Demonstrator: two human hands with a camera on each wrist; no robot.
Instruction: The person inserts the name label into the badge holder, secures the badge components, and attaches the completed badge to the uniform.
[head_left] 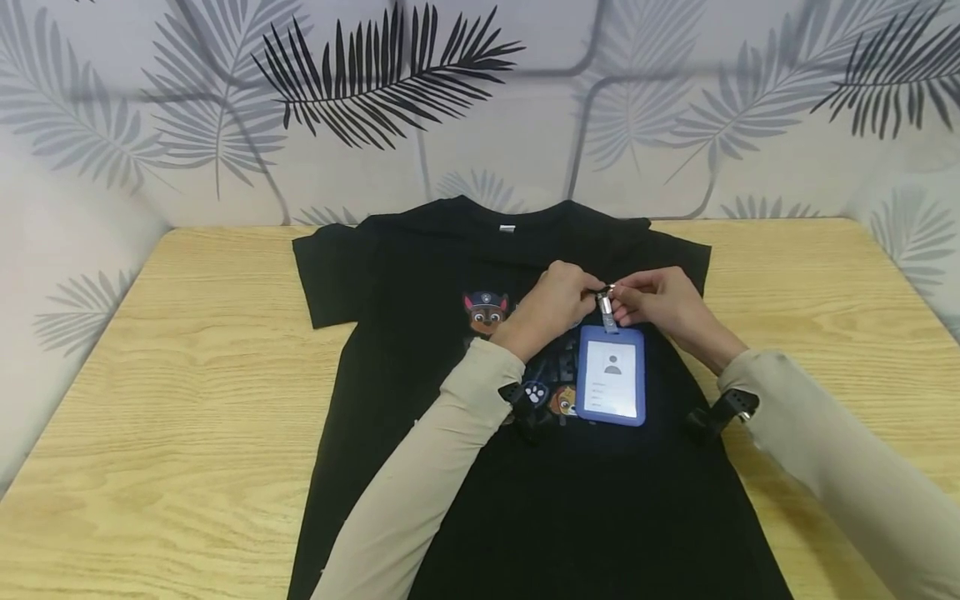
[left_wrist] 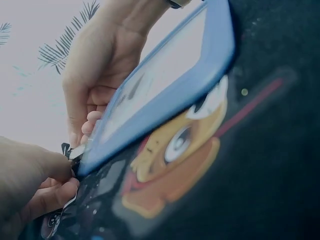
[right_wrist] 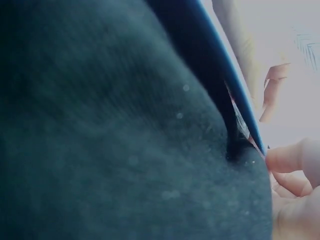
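A black T-shirt [head_left: 600,508] with cartoon dog prints is spread flat, collar at the far side. Over its right chest lies a blue badge holder [head_left: 611,418] with a white card inside, topped by a small metal clip [head_left: 606,305]. My left hand [head_left: 551,302] pinches a bit of shirt fabric beside the clip, thumb against finger. From the other side, my right hand [head_left: 667,307] pinches the clip. In the left wrist view, the fingertips of both hands nearly meet at the clip. The right wrist view shows the holder edge-on; fingers there partly cover the clip.
The shirt lies on a light wood-grain table [head_left: 187,417]. Behind it stands a pale backdrop [head_left: 525,150] with a leaf pattern. Each wrist carries a black strapped camera, the left camera [head_left: 528,412] hanging close above the shirt print.
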